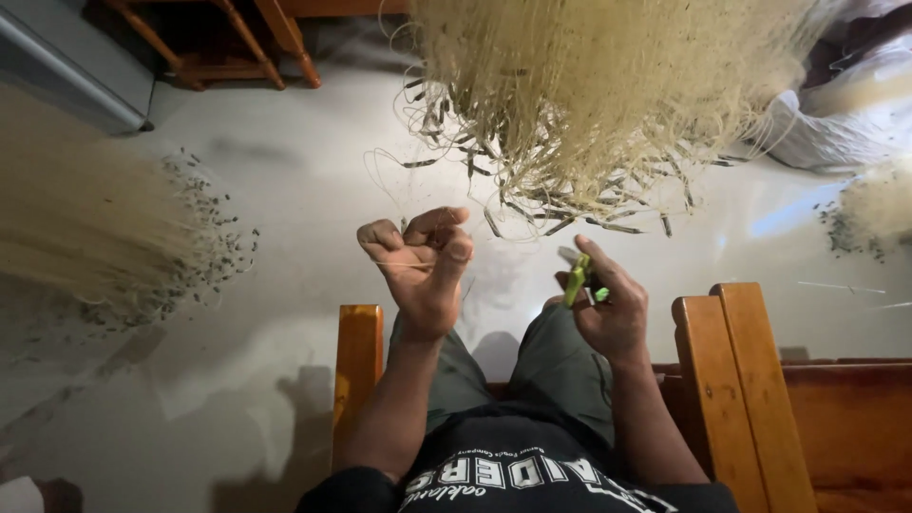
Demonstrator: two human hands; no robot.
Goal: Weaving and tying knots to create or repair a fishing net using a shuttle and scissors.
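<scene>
Pale fibre strand [404, 264], pinched taut in the curled left hand [423, 261] below the hanging straw bundle [608, 95], while the right hand [608, 309] grips a green cutter [577, 280]; a sharp tug would likely snap the strand.

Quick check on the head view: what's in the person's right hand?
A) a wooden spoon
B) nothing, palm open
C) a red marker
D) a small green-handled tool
D: the right hand is closed around a small green-handled tool, its green part sticking out above the fingers, while the left hand pinches a thin pale straw-like fibre below the hanging bundle of pale yellow fibres.
</scene>
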